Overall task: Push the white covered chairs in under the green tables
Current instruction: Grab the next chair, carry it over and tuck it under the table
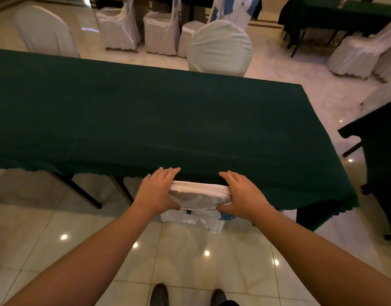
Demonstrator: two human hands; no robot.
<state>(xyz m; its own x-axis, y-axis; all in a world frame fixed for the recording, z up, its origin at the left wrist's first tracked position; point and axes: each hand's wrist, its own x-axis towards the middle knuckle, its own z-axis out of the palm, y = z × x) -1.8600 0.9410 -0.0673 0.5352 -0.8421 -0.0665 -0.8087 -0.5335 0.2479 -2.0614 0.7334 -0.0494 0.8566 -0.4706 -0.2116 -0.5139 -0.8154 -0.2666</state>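
Note:
A white covered chair [200,196] stands right in front of me, its seat hidden under the long green table [146,120]. Only the top of its backrest and a blue sash lower down show at the table's near edge. My left hand [158,191] grips the left end of the backrest top, fingers reaching over onto the green cloth. My right hand [241,193] grips the right end the same way. Two more white covered chairs [220,48] [46,33] stand against the table's far side.
Several other white covered chairs [118,27] stand in a row beyond, facing another dark table. A second green table [344,14] is at the far right, and a dark table corner [375,138] juts in at right. My shoes [160,294] are on the glossy tiled floor.

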